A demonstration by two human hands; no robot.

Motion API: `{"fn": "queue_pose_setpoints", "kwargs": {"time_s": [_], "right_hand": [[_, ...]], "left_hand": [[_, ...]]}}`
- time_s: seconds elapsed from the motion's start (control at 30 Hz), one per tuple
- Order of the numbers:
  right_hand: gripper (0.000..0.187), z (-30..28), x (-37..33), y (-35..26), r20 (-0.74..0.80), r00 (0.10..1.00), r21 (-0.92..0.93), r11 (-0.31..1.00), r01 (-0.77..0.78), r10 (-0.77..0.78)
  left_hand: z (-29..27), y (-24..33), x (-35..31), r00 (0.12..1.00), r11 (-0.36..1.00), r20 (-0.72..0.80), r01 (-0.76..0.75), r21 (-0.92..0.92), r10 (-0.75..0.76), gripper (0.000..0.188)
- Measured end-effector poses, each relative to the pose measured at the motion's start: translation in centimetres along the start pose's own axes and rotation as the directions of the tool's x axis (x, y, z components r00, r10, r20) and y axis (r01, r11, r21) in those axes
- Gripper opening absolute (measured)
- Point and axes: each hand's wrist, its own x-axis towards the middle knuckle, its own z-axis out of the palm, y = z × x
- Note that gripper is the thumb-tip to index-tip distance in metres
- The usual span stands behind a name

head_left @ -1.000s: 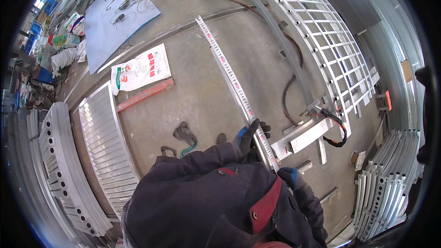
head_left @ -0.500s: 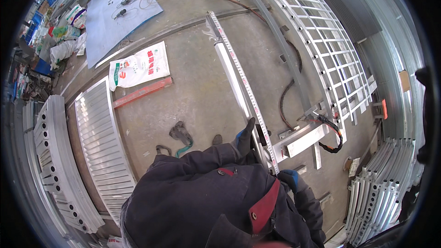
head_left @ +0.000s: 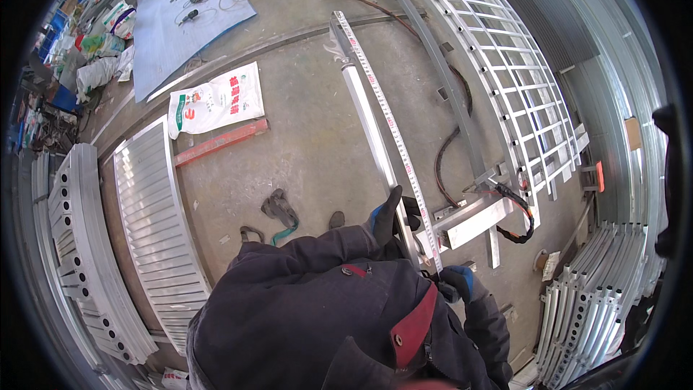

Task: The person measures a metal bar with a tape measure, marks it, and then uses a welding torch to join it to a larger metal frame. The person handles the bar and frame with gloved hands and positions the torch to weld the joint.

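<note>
Left hand (head_left: pixel 393 218), black-and-blue gloved, grips long silver metal tube (head_left: pixel 370 123); right hand (head_left: pixel 455 282), likewise gloved, pinches narrow white measuring tape (head_left: pixel 395 134)

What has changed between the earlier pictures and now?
The tape has swung right, off the bar, opening a gap between them. The left hand stays on the bar, the right hand at the tape's near end; the sack and red beam lie as before.

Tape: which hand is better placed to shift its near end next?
Likely the right hand: it is at the near end of the measuring tape, while the left hand is around the metal bar.
</note>
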Motion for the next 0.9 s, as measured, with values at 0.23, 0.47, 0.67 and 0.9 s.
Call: {"fn": "queue_pose_setpoints", "kwargs": {"time_s": [0.23, 0.47, 0.67, 0.9], "right_hand": [[0.024, -0.4, 0.2, -0.5, 0.011, 1.000, -0.133, 0.991, -0.016, 0.017], [0.021, -0.7, 0.4, 0.1, 0.020, 1.000, -0.143, 0.990, 0.000, 0.003], [0.022, -0.5, 0.5, 0.7, 0.015, 0.999, -0.173, 0.984, 0.052, -0.050], [0.029, 1.0, 0.3, 0.2, -0.035, 0.997, -0.024, 0.997, -0.070, 0.069]], "left_hand": [[-0.3, -0.1, 0.2, 1.000, 1.000, 0.011, 0.008, -0.009, -0.008, 0.084], [-1.1, -0.7, 0.7, 0.999, 1.000, 0.052, -0.007, 0.007, 0.007, 0.084], [-1.0, -0.6, 0.6, 0.998, 0.999, 0.061, -0.030, 0.029, 0.028, 0.084], [-0.6, -0.4, 0.8, 1.000, 0.998, 0.015, -0.008, 0.069, 0.007, 0.094]]}}
